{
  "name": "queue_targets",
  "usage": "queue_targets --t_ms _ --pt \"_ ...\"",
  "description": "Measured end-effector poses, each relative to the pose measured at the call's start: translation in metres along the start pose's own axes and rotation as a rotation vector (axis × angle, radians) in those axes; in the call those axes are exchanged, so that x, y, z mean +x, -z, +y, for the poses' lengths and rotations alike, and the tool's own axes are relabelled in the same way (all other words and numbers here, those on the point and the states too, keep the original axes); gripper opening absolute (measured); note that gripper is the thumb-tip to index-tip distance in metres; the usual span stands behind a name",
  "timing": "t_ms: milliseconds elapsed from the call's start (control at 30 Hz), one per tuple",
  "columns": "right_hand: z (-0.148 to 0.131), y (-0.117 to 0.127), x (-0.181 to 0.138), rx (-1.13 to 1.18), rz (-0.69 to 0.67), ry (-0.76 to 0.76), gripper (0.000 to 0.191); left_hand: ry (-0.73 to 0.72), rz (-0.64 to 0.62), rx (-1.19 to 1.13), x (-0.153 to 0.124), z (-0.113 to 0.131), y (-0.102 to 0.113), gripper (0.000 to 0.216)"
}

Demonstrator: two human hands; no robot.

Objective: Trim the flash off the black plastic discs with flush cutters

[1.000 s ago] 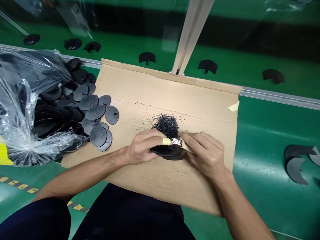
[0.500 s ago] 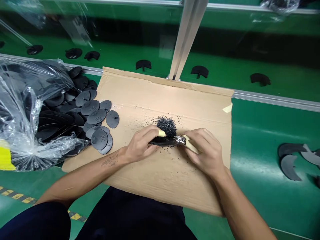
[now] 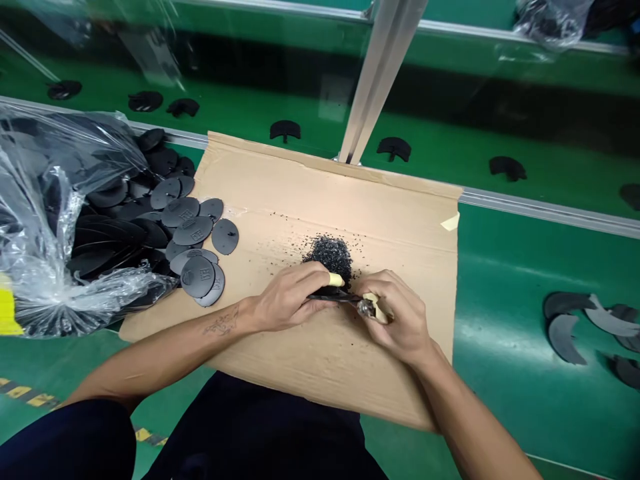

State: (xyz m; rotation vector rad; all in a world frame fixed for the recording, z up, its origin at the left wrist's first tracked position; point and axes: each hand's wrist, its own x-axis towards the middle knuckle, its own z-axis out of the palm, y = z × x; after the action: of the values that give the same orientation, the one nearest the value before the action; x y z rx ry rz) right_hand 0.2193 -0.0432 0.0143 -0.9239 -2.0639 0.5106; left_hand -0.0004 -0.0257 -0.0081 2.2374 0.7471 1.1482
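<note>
Biggest thing here is the green surface (image 3: 505,257), with a big cardboard sheet (image 3: 390,227) laid over the middle of it. Over on the left there's a clear plastic bag (image 3: 65,150) stuffed with black parts, and a bunch of loose oval discs (image 3: 193,231) has spread from beside it onto the cardboard's left side.

Then the hands, facing each other low over the middle of the sheet. Left hand (image 3: 287,295) has its fingers pinched on a black piece (image 3: 330,293). Right hand (image 3: 400,310) has its fingers curled round a small hand tool (image 3: 367,307), but its working end is too small and blurry to tell if it's apart or together.

The bit that matters imo: the piece sits between the hands, nearly edge-on, long axis running left to right. Left has its left part, so the right hand is nearer the other end, with the metal head right beside it. Can't tell if they're touching.

Smallest stuff: a heap of black crumbs (image 3: 330,253) just beyond the piece, plus yellow tape (image 3: 336,279) on a left-hand finger.
</note>
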Motion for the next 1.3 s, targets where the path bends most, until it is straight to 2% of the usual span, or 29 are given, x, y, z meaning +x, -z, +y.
queue_targets --t_ms 67,133,167,233,300,400,500,567,633,700,733,800,867,933,1067,1167,1300 --pt "0.000 0.000 0.001 0.037 0.012 -0.099 0.012 0.122 -0.037 -0.205 0.001 0.001 0.003 0.057" --pt "-0.001 0.000 0.001 0.067 0.029 -0.173 0.011 0.282 -0.060 -0.438 0.003 0.000 0.005 0.073" --pt "-0.001 0.001 0.001 0.076 0.043 -0.185 0.011 0.357 -0.070 -0.536 0.004 -0.001 0.006 0.072" --pt "-0.001 0.003 0.003 0.082 0.064 -0.148 0.010 0.465 -0.107 -0.646 0.005 -0.005 0.005 0.057" --pt "-0.001 0.007 0.006 0.067 0.072 -0.067 0.009 0.492 -0.170 -0.636 0.007 -0.010 0.004 0.043" --pt "0.003 0.009 0.010 0.006 0.086 0.046 0.009 0.415 -0.243 -0.465 0.010 -0.015 0.004 0.044" --pt "0.012 0.008 0.013 -0.101 0.163 0.126 0.009 0.359 -0.231 -0.284 0.018 -0.018 0.016 0.043" --pt "0.018 0.007 0.013 -0.180 0.203 0.117 0.008 0.309 -0.200 -0.196 0.028 -0.018 0.033 0.036" --pt "0.024 0.008 0.011 -0.270 0.214 0.069 0.009 0.199 -0.169 -0.035 0.044 -0.021 0.059 0.028" --pt "0.031 0.010 0.009 -0.360 0.205 0.006 0.013 0.095 -0.142 0.207 0.065 -0.033 0.089 0.020" --pt "0.035 0.011 0.008 -0.397 0.195 -0.029 0.016 0.100 -0.123 0.312 0.077 -0.044 0.104 0.018" --pt "0.042 0.014 0.007 -0.447 0.171 -0.085 0.022 0.287 -0.034 0.530 0.102 -0.070 0.131 0.015" --pt "0.048 0.016 0.005 -0.481 0.150 -0.115 0.027 0.616 0.085 0.711 0.123 -0.099 0.150 0.018" --pt "0.053 0.018 0.004 -0.514 0.138 -0.135 0.030 0.732 0.129 0.763 0.137 -0.122 0.160 0.019" --pt "0.056 0.019 0.000 -0.570 0.145 -0.166 0.031 0.831 0.133 0.796 0.143 -0.150 0.167 0.027" --pt "0.058 0.018 -0.003 -0.601 0.130 -0.172 0.030 0.854 0.118 0.801 0.140 -0.168 0.174 0.034" --pt "0.062 0.019 -0.004 -0.630 0.117 -0.164 0.032 0.863 0.124 0.795 0.140 -0.197 0.186 0.032"
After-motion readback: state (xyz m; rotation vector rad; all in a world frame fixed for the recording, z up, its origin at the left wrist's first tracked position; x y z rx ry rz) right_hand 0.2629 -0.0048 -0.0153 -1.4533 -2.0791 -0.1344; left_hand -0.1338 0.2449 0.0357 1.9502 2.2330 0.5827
